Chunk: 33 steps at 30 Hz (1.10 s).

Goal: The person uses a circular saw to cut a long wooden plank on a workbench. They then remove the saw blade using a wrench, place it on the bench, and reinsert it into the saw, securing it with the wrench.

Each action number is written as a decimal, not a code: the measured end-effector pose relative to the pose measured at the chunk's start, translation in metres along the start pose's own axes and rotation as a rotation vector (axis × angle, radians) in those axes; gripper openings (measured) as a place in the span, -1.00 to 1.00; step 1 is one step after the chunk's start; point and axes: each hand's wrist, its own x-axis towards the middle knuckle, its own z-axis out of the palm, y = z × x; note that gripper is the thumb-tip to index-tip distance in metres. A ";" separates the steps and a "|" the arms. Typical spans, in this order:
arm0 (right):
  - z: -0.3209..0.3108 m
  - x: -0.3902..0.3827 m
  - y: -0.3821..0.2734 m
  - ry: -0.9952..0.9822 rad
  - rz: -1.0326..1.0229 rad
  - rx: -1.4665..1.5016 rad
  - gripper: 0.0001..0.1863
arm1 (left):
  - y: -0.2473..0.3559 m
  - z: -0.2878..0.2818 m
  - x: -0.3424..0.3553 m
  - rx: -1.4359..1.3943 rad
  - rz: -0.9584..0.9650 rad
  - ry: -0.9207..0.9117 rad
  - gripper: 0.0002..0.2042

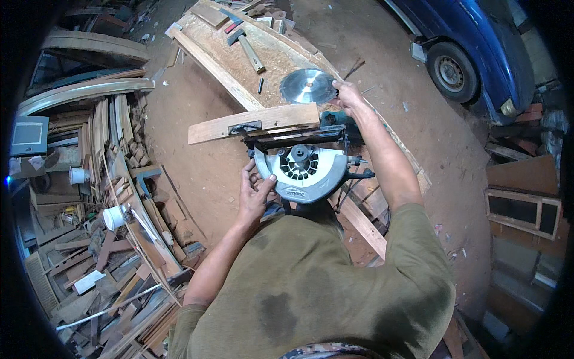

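Note:
My left hand (256, 192) is closed round the left edge of a circular saw (311, 185), thumb on its grey blade guard. The saw lies on its side near my body, its hub and vented housing facing up and no blade over the hub. Farther off, my right hand (348, 97) pinches the right edge of a round, shiny saw blade (306, 85). The blade is over the sawdust-covered bench board (281, 57); I cannot tell whether it rests there or is lifted. A wooden plank (209, 131) sits against the saw's base plate.
A hammer (248, 51), a short black rod (260, 86) and a red-and-black tool (232, 23) lie on the bench. Scrap wood (78, 263) and white buckets (113, 218) fill the left side. A blue car (487, 54) stands at the far right, with wooden frames (520, 212) nearer.

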 end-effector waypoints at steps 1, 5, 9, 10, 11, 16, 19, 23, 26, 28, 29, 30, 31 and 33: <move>0.000 0.006 0.006 0.046 -0.008 0.015 -0.68 | -0.001 0.000 0.001 -0.008 0.002 -0.007 -0.31; 0.003 0.034 0.028 0.129 -0.017 0.075 -0.70 | -0.005 -0.006 0.003 -0.023 0.010 -0.037 -0.30; 0.008 0.032 0.032 -0.066 0.104 0.271 -0.51 | 0.001 -0.004 0.004 -0.051 0.004 -0.042 -0.27; 0.004 0.025 0.034 0.064 0.201 0.052 -0.42 | -0.002 -0.005 0.005 -0.037 -0.003 -0.055 -0.27; 0.007 0.013 0.029 -0.001 0.181 -0.042 -0.41 | -0.007 -0.009 0.006 -0.026 -0.006 -0.053 -0.26; -0.019 -0.099 -0.023 -0.163 0.038 -0.176 -0.44 | -0.008 -0.012 0.006 -0.083 -0.023 -0.048 -0.23; -0.046 -0.162 -0.019 -0.211 0.021 -0.203 -0.48 | -0.008 -0.014 0.008 -0.092 -0.026 -0.059 -0.22; -0.033 -0.218 0.002 -0.118 -0.149 -0.280 -0.50 | 0.003 -0.008 0.006 -0.046 -0.053 -0.035 -0.24; -0.021 -0.223 0.021 -0.013 -0.327 -0.358 -0.47 | 0.002 -0.001 0.005 0.008 -0.057 0.007 -0.30; -0.016 -0.226 0.027 0.100 -0.295 -0.306 -0.45 | -0.006 0.009 0.006 -0.042 -0.061 0.076 -0.30; -0.014 -0.228 0.028 0.151 -0.280 -0.285 -0.44 | -0.008 0.015 0.007 -0.074 -0.061 0.114 -0.30; -0.018 -0.236 0.019 0.109 -0.213 -0.462 -0.36 | -0.015 0.021 0.009 -0.070 0.014 0.185 -0.42; -0.020 -0.241 0.018 0.054 -0.194 -0.466 -0.34 | -0.020 0.021 0.011 -0.078 0.018 0.172 -0.48; -0.023 -0.251 0.014 -0.042 -0.158 -0.469 -0.30 | -0.027 0.024 0.017 -0.089 0.028 0.131 -0.59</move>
